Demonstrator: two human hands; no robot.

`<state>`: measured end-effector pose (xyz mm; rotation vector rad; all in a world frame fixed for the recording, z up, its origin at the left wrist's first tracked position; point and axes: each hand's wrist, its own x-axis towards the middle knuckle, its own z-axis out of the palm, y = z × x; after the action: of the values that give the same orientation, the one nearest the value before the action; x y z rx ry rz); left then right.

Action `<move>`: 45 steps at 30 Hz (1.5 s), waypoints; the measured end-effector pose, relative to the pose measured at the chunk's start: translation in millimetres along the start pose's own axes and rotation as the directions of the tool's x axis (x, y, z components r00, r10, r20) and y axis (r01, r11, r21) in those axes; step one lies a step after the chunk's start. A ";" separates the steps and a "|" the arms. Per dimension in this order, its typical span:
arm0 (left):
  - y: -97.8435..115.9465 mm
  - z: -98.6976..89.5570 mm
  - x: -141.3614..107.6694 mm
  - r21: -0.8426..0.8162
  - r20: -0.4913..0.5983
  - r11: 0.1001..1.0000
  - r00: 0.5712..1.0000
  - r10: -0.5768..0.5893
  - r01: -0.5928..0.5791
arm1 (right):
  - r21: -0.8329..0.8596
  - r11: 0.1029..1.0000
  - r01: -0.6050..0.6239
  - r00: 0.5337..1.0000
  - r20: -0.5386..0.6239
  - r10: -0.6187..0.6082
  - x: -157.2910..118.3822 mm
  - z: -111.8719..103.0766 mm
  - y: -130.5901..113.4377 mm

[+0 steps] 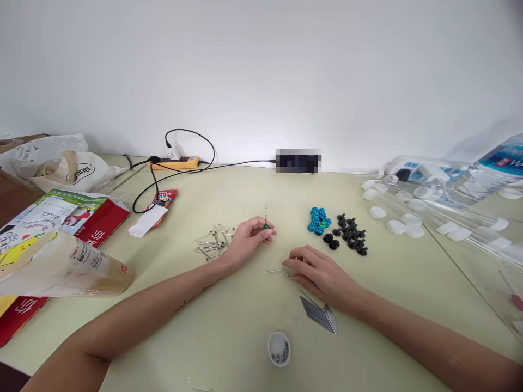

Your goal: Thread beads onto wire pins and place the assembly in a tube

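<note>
Two grips: left clamped on green-based pin | right pinching bent wire

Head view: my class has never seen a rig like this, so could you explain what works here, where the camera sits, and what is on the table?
No machine: these are a person's bare hands, seen from a camera worn on the head. The left hand holds a thin upright rod with a green piece low on it. The right hand is at a bent metal rod. On the table lie neatly lined-up rods, blue pieces, black pieces and a white cup holding tiny parts.
</note>
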<state>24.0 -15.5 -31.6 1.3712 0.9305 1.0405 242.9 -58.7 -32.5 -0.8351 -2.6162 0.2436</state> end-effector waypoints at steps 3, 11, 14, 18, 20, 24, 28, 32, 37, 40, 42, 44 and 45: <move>-1.3 1.6 -0.8 0.030 0.010 1.000 1.000 0.007 -0.008 | -0.021 0.999 0.049 0.998 0.037 -0.048 -0.3 1.8 0.7; -3.2 2.0 -0.3 0.029 0.013 0.999 1.000 0.020 -0.020 | -0.061 0.986 0.156 0.988 0.013 -0.156 -2.5 3.0 3.1; -1.8 2.0 -0.8 0.035 0.015 0.999 1.000 0.015 -0.016 | -0.043 0.980 0.194 0.981 -0.007 -0.195 -1.8 0.9 2.2; -0.2 1.7 -0.7 0.053 0.020 0.999 1.000 0.009 -0.010 | -0.049 0.974 0.222 0.975 -0.013 -0.223 -0.6 -5.5 -4.5; -0.6 1.6 -0.4 0.054 0.023 0.998 1.000 0.008 -0.009 | -0.071 0.979 0.193 0.981 0.017 -0.192 -0.2 -10.1 -13.8; -2.5 1.6 -0.5 0.025 0.037 0.999 0.999 0.019 -0.020 | -0.135 0.988 0.078 0.990 0.127 -0.061 -1.7 -12.8 -40.4; -2.7 1.5 -1.6 0.015 0.039 1.000 0.999 0.021 -0.021 | -0.316 0.939 0.134 0.973 0.219 -0.065 -8.6 -0.2 -62.4; -2.4 1.1 -1.8 0.008 0.042 1.000 0.999 0.021 -0.021 | -0.425 0.878 0.218 0.961 0.250 -0.117 -14.8 12.5 -71.4; -3.5 0.9 -1.6 0.010 0.035 0.999 0.999 0.030 -0.030 | -0.246 0.969 0.030 0.996 0.089 -0.008 -7.0 -9.9 -56.3; -4.3 0.9 -1.4 0.025 0.035 0.999 0.999 0.035 -0.036 | -0.046 0.978 -0.203 0.975 0.086 0.206 3.7 -37.7 -33.7; -4.6 0.8 -1.1 0.034 0.041 0.999 0.998 0.040 -0.042 | 0.068 0.955 -0.289 0.951 0.131 0.279 9.0 -49.4 -17.4; -4.8 0.7 -0.8 0.038 0.047 0.998 0.998 0.048 -0.049 | 0.171 0.916 -0.364 0.923 0.199 0.330 12.0 -52.0 -3.9; -4.9 0.7 -0.8 0.040 0.053 0.998 0.997 0.050 -0.052 | 0.231 0.883 -0.409 0.904 0.235 0.357 12.8 -50.5 1.2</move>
<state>24.6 -16.1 -36.5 1.4569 0.8873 1.0241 254.5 -47.8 17.1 -1.2767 -2.4704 0.8141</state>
